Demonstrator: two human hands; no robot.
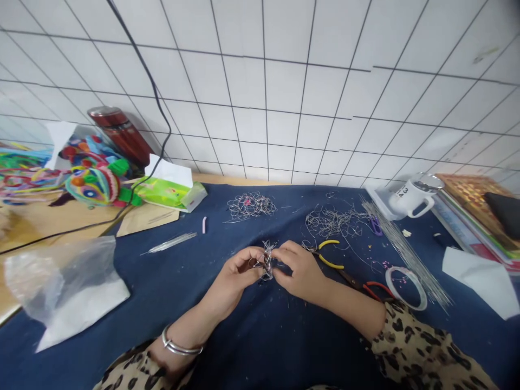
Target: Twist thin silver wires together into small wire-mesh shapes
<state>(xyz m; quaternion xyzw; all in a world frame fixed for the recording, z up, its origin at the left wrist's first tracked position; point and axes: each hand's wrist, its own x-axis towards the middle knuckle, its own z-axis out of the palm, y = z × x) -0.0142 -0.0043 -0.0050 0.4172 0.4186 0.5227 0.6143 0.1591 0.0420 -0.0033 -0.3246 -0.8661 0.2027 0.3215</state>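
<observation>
Both hands meet at the middle of a dark blue cloth. A small tangle of silvery wire [267, 250] is between them. My left hand [239, 273] pinches its left side with thumb and fingers. My right hand [298, 271] is closed on a dark-handled tool [281, 266] whose tip is hidden against the wire. Behind the hands lies a wire bundle [251, 206] with a pink bit in it. A looser wire heap [335, 221] lies to the right, near yellow-handled pliers [331, 254].
Red-handled pliers [377, 290], a clear ring [406, 288] and long straight wires [410, 252] lie at right, before a white mug [412, 197]. At left are a plastic bag [81, 295], thin wires [173, 242], a tissue pack [170, 192] and a colourful toy [95, 184]. A tiled wall stands behind.
</observation>
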